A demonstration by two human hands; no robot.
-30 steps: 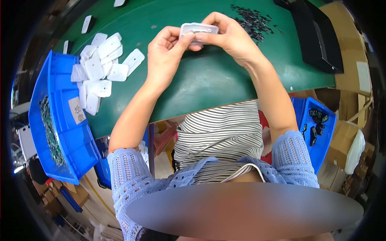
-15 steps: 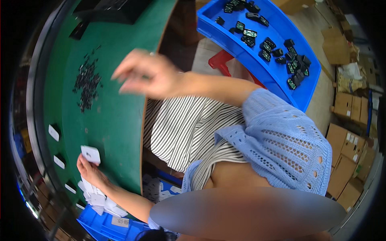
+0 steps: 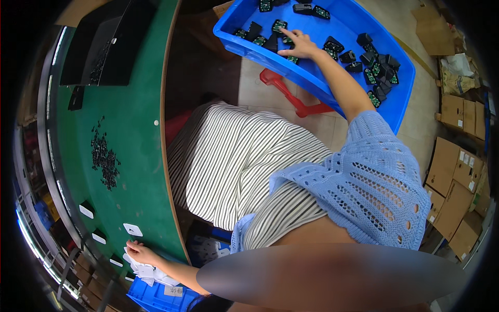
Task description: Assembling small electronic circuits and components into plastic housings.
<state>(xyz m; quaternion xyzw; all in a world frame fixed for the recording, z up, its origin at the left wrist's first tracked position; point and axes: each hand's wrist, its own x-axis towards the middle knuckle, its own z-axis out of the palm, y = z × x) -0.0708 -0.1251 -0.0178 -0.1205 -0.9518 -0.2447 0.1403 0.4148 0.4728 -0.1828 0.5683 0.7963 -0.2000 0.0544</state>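
Note:
My right hand (image 3: 301, 46) reaches into a blue plastic bin (image 3: 340, 89) at the upper right. Its fingers are spread over black housings with green circuit boards (image 3: 279, 25), and none is visibly lifted. On the green table at the lower left, my left hand (image 3: 139, 252) has its fingers curled beside a pile of white plates (image 3: 148, 271). Whatever those fingers pinch, if anything, is hidden. A single white plate (image 3: 132, 229) with a small dark mark lies just beyond that hand.
Small black parts (image 3: 105, 160) are heaped on the green table (image 3: 138, 135). A black open box (image 3: 112, 49) stands at its far end. White-faced black pieces (image 3: 87, 210) line the left side. A red stool (image 3: 296, 99) is below the bin; cardboard boxes (image 3: 452, 171) stack at right.
My right hand has moved from over the table edge into the blue bin. My left hand has let go of the white plate, now lying on the table. The view has shifted.

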